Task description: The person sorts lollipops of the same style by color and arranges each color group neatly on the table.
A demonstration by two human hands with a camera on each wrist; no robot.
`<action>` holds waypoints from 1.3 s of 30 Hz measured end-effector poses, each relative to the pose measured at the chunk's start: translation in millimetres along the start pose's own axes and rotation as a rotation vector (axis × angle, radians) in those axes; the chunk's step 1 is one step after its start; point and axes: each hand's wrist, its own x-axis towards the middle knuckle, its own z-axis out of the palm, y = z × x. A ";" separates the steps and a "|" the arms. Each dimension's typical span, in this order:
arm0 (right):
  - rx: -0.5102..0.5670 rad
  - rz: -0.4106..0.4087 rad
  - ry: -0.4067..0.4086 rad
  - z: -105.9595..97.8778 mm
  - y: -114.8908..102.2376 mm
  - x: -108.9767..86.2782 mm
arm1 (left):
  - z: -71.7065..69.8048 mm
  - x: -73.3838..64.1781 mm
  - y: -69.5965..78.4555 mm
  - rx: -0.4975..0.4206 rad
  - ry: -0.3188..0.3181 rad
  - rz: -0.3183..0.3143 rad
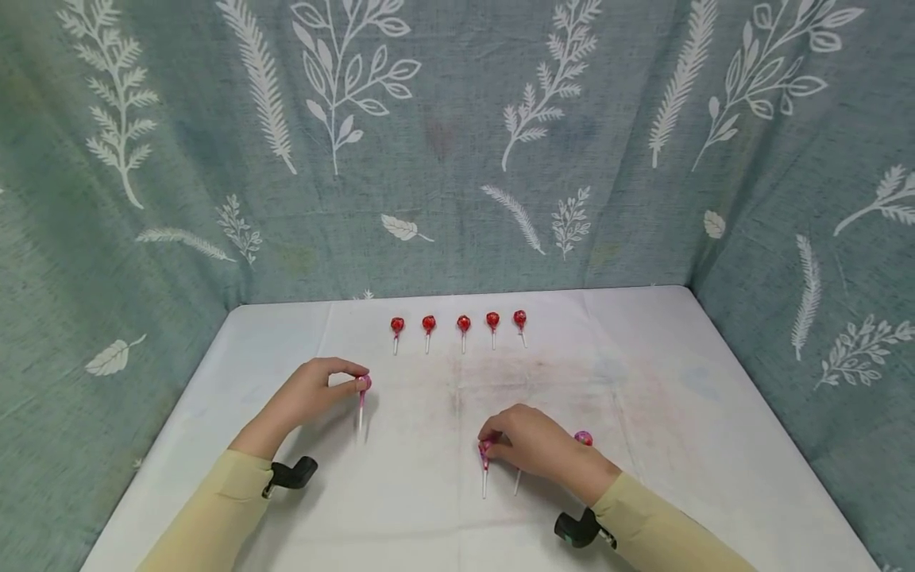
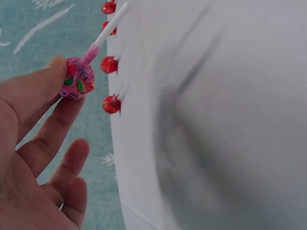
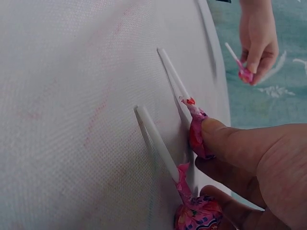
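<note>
Raised off the table, a pink-wrapped lollipop (image 1: 363, 384) is pinched by its candy end between the thumb and fingertip of my left hand (image 1: 303, 400). Its white stick (image 2: 111, 23) points away from the hand in the left wrist view. My right hand (image 1: 532, 443) pinches another pink lollipop (image 3: 197, 136) at its wrapped head, the stick reaching toward the cloth. Beside it lies a second pink lollipop (image 3: 197, 211), close to the curled fingers; the head view shows only its stick (image 1: 518, 482). A further pink lollipop (image 1: 583, 438) is partly hidden behind the right wrist.
Several red lollipops (image 1: 464, 323) lie in a row near the far edge of the white-covered table (image 1: 429, 508), sticks toward me. Green patterned curtains (image 1: 443, 159) enclose the back and sides. A black wrist camera (image 1: 295, 473) sits at each sleeve.
</note>
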 end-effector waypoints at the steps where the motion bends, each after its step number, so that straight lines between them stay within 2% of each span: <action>1: 0.001 0.003 -0.003 0.2 0.0 0.1 | -0.7 2.4 0.2 -0.001 -0.003 -0.002; 10: 0.011 0.020 -0.011 0.6 -0.8 0.9 | -3.0 26.0 -1.2 0.021 -0.029 -0.011; 14: 0.014 0.015 -0.008 0.4 -0.6 0.3 | -0.9 37.3 -5.5 0.025 -0.062 -0.033; 21: 0.016 0.011 -0.005 0.7 -0.1 1.0 | 1.3 54.0 -15.3 0.041 -0.082 -0.058; 30: 0.014 0.011 -0.013 0.5 -1.0 3.0 | 4.6 60.2 -22.2 0.009 -0.083 -0.076; 39: 0.032 0.049 -0.025 -1.2 -1.5 3.4 | 7.0 62.1 -22.7 0.010 -0.086 -0.058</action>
